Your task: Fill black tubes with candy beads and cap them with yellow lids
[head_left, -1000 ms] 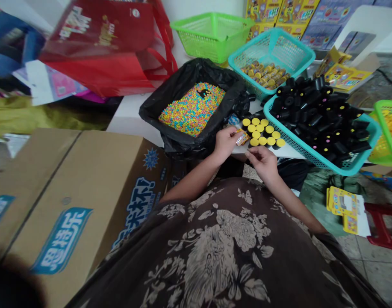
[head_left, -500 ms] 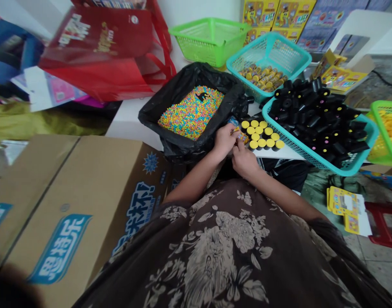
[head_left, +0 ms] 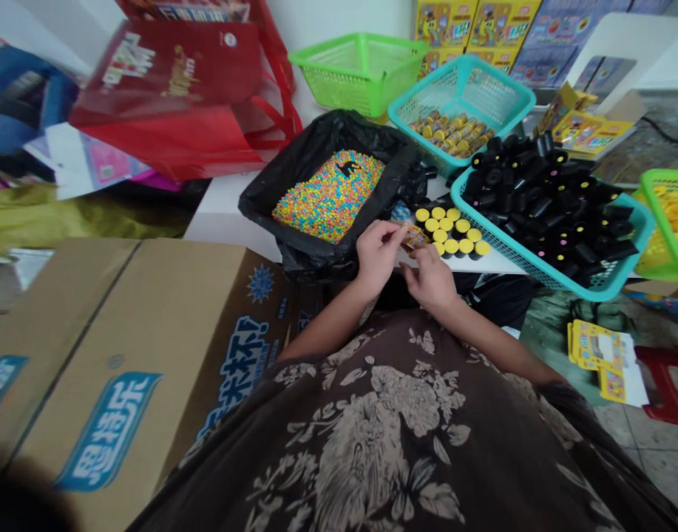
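A small yellow-and-orange printed label (head_left: 415, 237) is held over the table's front edge. My left hand (head_left: 376, 255) pinches its left end between thumb and fingers. At its lower right edge, the curled fingers of my right hand (head_left: 434, 279) grip it, partly hiding it. Just beyond my right hand, several black tubs with yellow lids (head_left: 451, 246) stand upright in a close group. Left of my hands, a container lined with a black bag (head_left: 264, 193) holds many small coloured candy balls (head_left: 330, 199). A blue-and-white roundish item (head_left: 401, 212) lies behind my left hand.
A turquoise basket (head_left: 502, 235) heaped with black tubs stands right; another turquoise basket (head_left: 404, 117) holds small yellow-brown tubes. Behind are a green basket (head_left: 366, 81) and yellow boxes (head_left: 446, 26). A red bag (head_left: 194, 96) and large carton (head_left: 150, 310) are left.
My hands have moved slightly apart, the left one leftward and the right one a little rightward. More of the printed label shows between them. The view has shifted slightly.
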The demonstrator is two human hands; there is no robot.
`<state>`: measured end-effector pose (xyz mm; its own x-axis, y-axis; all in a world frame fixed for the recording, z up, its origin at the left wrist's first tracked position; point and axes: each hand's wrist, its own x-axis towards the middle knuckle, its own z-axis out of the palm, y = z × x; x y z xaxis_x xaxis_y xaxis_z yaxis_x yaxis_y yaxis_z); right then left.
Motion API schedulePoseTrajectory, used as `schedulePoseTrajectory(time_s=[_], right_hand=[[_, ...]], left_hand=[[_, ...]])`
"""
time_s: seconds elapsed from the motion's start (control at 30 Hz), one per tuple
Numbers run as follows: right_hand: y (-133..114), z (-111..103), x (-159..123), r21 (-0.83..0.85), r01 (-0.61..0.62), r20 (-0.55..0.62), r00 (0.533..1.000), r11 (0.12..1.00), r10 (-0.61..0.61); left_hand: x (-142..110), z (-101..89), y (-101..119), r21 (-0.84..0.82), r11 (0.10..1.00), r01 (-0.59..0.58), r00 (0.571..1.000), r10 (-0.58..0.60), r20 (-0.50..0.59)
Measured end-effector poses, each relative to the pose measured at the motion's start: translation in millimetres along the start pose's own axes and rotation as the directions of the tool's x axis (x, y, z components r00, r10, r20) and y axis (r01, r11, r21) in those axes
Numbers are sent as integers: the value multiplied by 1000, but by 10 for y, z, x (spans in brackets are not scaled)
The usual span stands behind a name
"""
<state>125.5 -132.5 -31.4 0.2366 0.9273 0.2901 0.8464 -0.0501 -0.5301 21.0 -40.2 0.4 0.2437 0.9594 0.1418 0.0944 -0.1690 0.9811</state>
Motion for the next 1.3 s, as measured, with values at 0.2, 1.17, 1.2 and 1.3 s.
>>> schedulePoseTrajectory(time_s=[0.2,1.17,1.2,1.3], right_hand=[[117,-212,-223,605,-164,-68,964,779,256],[215,-154,42,-329,-227,-37,973,917,227],[244,-155,32,-250,-227,-86,973,941,212],[309,-211,3,155,-180,-226,951,971,213]], left_hand=[[-392,17,-71,-233,928,290,937,-226,266],[-203,-163,-417,-161,987,-16,935,72,348],[-202,-168,-420,-159,987,-39,936,91,339],[-202,-176,-419,-140,986,-89,927,134,350]])
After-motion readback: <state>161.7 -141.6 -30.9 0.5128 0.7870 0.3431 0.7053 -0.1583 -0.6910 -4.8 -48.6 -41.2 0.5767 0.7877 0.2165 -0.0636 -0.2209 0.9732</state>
